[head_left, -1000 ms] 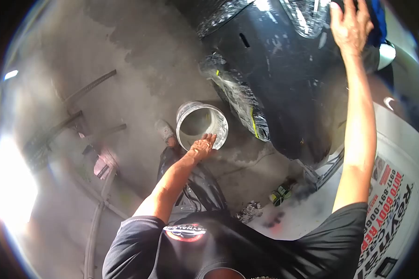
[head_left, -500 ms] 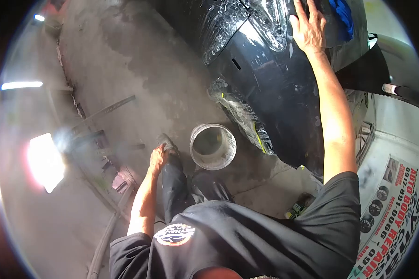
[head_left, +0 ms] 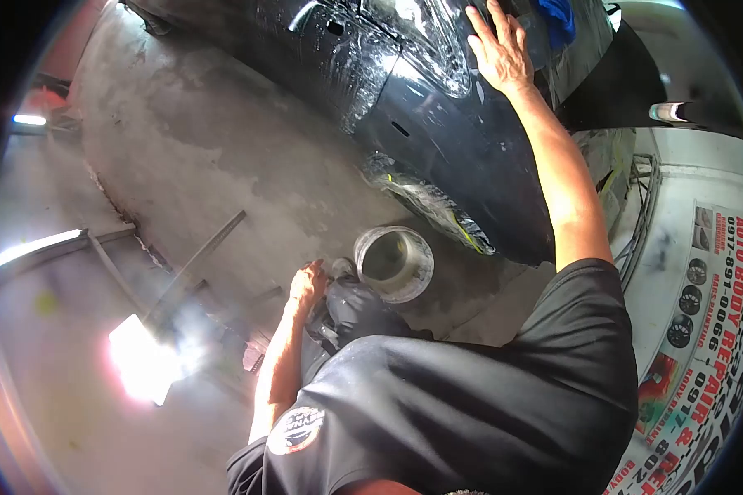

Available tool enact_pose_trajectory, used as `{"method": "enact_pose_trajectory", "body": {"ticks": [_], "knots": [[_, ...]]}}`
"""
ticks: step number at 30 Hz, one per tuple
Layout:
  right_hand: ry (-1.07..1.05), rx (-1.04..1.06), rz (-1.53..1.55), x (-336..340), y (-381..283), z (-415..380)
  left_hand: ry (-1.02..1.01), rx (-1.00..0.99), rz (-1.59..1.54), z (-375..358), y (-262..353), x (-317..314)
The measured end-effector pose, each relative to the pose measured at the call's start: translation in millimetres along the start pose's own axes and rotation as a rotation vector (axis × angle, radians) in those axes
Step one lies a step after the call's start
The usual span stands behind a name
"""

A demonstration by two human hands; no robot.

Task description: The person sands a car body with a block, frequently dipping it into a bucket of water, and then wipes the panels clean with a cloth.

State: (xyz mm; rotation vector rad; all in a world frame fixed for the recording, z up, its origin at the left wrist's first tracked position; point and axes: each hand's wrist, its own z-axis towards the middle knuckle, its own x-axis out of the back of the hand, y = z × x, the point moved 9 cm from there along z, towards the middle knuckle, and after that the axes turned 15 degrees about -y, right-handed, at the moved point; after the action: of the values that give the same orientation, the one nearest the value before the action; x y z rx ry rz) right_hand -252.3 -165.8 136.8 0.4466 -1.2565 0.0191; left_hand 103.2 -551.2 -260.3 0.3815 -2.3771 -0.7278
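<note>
My right hand [head_left: 501, 54] lies with fingers spread on a dark, glossy car body panel [head_left: 462, 140], beside a section wrapped in clear plastic film [head_left: 425, 49]. Nothing shows in its grasp. Low on the left, my left hand [head_left: 308, 285] hangs by my knee, near a grey bucket [head_left: 395, 264]; its fingers look loosely extended, with no object visible in them. Some liquid seems to stand inside the bucket. A blue cloth [head_left: 558, 23] rests on the car just right of my right hand. Wet streaks shine on parts of the panel.
Crumpled plastic with yellow edging [head_left: 437, 206] covers an opening low on the panel. A bright work lamp [head_left: 144, 359] glares at left, near a metal bar [head_left: 198, 256]. The concrete floor [head_left: 165, 165] has damp patches. A printed banner [head_left: 702, 330] hangs at right.
The view has shifted, bringing more of the panel's left side into sight. My right hand stays spread on the panel; my left hand remains low, now closer to the bucket.
</note>
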Motion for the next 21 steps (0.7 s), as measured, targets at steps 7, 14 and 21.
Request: {"method": "enact_pose_trajectory", "body": {"ticks": [7, 14, 21], "knots": [[0.162, 0.116, 0.042, 4, 2, 0, 0.111, 0.002, -0.022, 12, -17, 73], [0.041, 0.053, 0.066, 13, 1, 5, 0.066, 0.115, 0.019, 58, -53, 105], [0.054, 0.087, 0.033, 12, -1, 4, -0.056, 0.305, 0.044, 104, -66, 205]]}}
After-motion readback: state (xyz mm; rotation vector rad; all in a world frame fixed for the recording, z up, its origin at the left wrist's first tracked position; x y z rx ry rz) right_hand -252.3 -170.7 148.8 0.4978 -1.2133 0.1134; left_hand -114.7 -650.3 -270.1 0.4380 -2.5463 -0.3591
